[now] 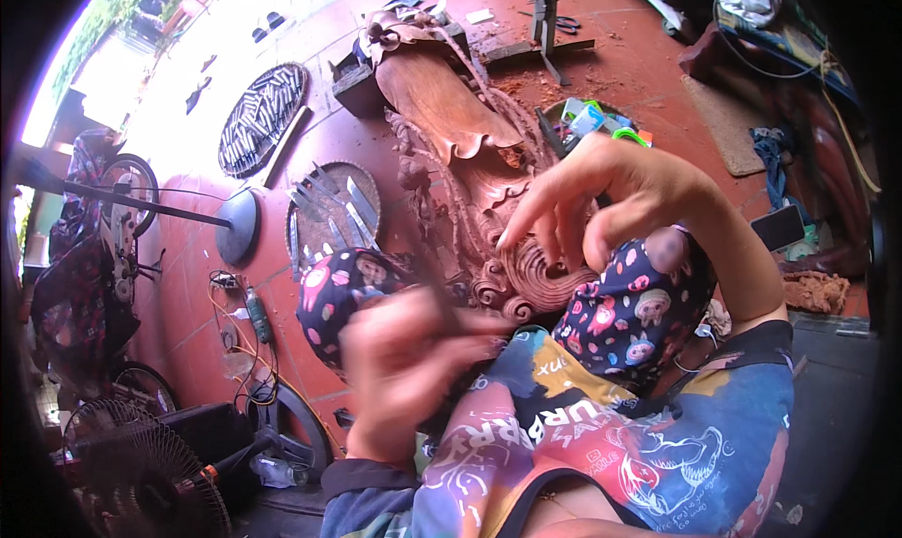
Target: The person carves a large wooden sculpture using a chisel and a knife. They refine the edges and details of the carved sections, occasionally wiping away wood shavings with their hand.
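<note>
A: How was my R hand (625, 186)?

B: Your R hand hung over the lower part of the wood carving (451, 106), fingers bent and apart, nothing visible in it. Couldn't tell if a fingertip touched.

A: & my L hand (399, 355)?

B: Too blurred; couldn't tell if it was empty or pinching smth.

A: Carving's position?

B: Stretched out in front of you, scrolled end (531, 275) btwn your knees (625, 317).

A: Risks?

B: IMO the scrolls & thin side stems (427, 204) looked fragile: a slip of your L hand could've chipped 'em, or hit your R fingers, being so near. A knee shift might've rocked the piece. Also, metal blades (359, 200) fanned out in a round basket (379, 204) just L of it, so reaching w/o looking could've cut you.
</note>
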### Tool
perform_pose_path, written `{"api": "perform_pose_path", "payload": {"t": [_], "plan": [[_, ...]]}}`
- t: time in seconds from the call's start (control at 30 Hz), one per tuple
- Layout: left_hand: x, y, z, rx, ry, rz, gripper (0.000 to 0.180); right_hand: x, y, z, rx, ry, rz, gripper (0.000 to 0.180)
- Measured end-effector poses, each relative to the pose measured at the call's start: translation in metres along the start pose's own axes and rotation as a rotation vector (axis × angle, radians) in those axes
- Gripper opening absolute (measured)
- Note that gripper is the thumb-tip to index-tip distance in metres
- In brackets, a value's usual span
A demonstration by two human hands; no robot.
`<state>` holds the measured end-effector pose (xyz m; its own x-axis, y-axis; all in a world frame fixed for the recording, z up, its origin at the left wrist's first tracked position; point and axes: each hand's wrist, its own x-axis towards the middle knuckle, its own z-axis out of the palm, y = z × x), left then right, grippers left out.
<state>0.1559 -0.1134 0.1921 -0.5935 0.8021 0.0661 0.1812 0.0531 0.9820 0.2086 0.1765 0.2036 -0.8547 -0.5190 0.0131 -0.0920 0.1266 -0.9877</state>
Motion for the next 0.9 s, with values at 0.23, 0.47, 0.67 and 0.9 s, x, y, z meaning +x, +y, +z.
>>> {"api": "perform_pose_path", "payload": {"t": [0.23,0.47,0.67,0.9], "plan": [[0.01,-0.108,-0.207,-0.044,0.9,-0.002,0.019,0.031,0.022,-0.017,-0.442,0.05,0.033,0.02],[-0.033,-0.337,-0.25,0.161,0.881,-0.501,0.018,0.037,0.034,-0.027,-0.423,0.078,0.344,0.02],[-0.008,-0.41,-0.204,0.483,0.777,-0.919,0.041,0.031,0.038,-0.033,-0.363,0.082,0.599,0.023],[-0.004,-0.444,-0.196,0.824,0.71,-1.008,0.038,0.008,0.041,-0.036,-0.302,0.18,0.705,0.022]]}}
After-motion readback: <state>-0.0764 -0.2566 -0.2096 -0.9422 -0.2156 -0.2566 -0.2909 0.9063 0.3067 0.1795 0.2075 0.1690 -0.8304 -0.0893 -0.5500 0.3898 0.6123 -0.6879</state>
